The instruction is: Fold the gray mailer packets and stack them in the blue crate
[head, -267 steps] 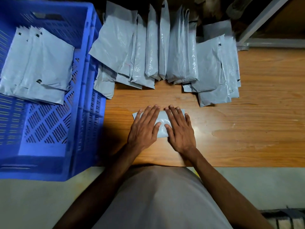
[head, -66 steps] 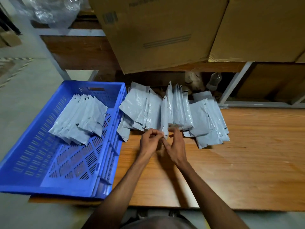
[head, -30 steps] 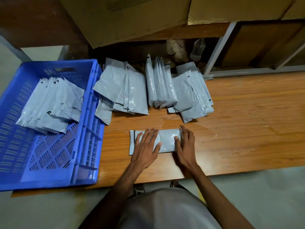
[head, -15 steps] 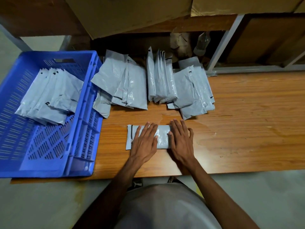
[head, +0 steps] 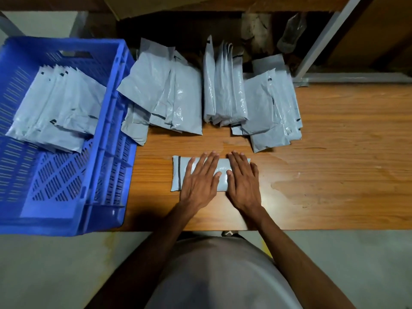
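Both sets of fingers lie straight and flat: those of the left hand (head: 199,179) and those of the right hand (head: 243,180) press palm-down, side by side, on one gray mailer packet (head: 178,172) that lies crosswise on the table (head: 334,175) near its front edge. Neither hand curls round or pinches anything; we read this as flattening a fold.

The packet looks thin, light and limp, its glossy film probably slippery and inclined to spring open, so we would hold the crease under flat palms and then lift by pinching the folded edge together with the layers beneath it. A dark strip crosses its left end.

Beyond the hands, the unfolded mailers (head: 225,85) stand and lean in bunches along the back of the table. To the left, the blue crate (head: 107,152) holds a fanned row of folded packets (head: 60,112) toward its far end.

Hidden or unclear: the hands cover most of the packet, so we cannot tell how many folds it has. The crate's left side is cut off by the frame. Dim objects in the shadowed space behind the mailers, perhaps a bottle, stay indistinct.
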Demonstrator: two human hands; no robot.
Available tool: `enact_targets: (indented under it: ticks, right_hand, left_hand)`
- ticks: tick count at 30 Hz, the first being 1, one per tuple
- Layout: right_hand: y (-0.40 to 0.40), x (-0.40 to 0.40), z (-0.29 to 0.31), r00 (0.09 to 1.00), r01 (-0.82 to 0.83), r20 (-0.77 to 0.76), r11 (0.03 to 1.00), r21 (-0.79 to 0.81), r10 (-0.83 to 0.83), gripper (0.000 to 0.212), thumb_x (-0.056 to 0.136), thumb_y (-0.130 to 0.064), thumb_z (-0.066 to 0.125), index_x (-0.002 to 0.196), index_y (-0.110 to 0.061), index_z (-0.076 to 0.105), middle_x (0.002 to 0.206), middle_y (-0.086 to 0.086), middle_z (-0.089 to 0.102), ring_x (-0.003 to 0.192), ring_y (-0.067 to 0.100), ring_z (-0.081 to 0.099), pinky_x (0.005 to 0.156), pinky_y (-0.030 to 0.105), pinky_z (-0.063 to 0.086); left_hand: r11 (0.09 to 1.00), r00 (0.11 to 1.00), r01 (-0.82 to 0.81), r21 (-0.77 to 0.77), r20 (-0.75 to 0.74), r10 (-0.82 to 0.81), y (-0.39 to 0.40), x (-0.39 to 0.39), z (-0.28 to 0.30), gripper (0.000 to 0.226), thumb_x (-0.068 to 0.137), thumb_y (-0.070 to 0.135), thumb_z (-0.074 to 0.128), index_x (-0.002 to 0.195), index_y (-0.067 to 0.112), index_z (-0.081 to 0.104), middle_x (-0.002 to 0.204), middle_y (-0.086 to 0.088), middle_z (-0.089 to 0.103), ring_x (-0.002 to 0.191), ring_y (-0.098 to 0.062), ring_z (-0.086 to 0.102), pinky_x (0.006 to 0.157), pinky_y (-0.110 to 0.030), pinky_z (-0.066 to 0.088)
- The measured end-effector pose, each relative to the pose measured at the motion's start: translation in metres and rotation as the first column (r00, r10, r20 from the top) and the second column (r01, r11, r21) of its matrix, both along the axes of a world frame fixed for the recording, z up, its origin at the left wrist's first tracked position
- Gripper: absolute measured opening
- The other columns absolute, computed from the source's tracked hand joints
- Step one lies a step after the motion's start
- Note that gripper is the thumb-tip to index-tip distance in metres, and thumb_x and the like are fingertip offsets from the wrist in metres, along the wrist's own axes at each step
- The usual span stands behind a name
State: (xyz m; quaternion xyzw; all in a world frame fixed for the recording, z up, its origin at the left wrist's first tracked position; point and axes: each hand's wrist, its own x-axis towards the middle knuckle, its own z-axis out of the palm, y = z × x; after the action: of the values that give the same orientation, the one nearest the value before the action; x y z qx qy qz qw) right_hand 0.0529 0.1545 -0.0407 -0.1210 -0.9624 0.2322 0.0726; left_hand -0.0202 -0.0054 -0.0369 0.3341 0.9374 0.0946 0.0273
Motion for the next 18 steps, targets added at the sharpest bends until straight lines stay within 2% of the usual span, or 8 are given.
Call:
enact_targets:
  ticks: [5,18]
  right_hand:
    - [0.0022,-0.0022,-0.0052,1.000,-0.018,0.024,0.999,-0.045,0.019,0.055,0.112,-0.032,0.027,0.164,-0.015,0.030,0.172,0.002,0.026,0.161,0.017,0.012,0.130,0.050,0.013]
    - [0.0005,-0.0038,-0.0034,1.000,-0.014,0.000,0.998,-0.054,0.014,0.053,0.112,-0.028,0.035,0.162,-0.012,0.034,0.170,0.005,0.030,0.160,0.020,0.019,0.130,0.045,0.016]
  left_hand:
    - [1.000,1.000,0.004,-0.012,0.000,-0.004,0.0006,-0.0008,-0.0029,0.058,0.113,0.042,0.017,0.166,0.018,0.019,0.172,0.002,0.019,0.160,-0.012,0.008,0.129,-0.046,0.010]
    - [1.000,0.999,0.019,-0.021,0.050,-0.018,0.0023,-0.0031,0.0016,0.058,0.113,0.040,0.017,0.165,0.016,0.023,0.172,0.000,0.020,0.160,-0.013,0.013,0.129,-0.046,0.011]
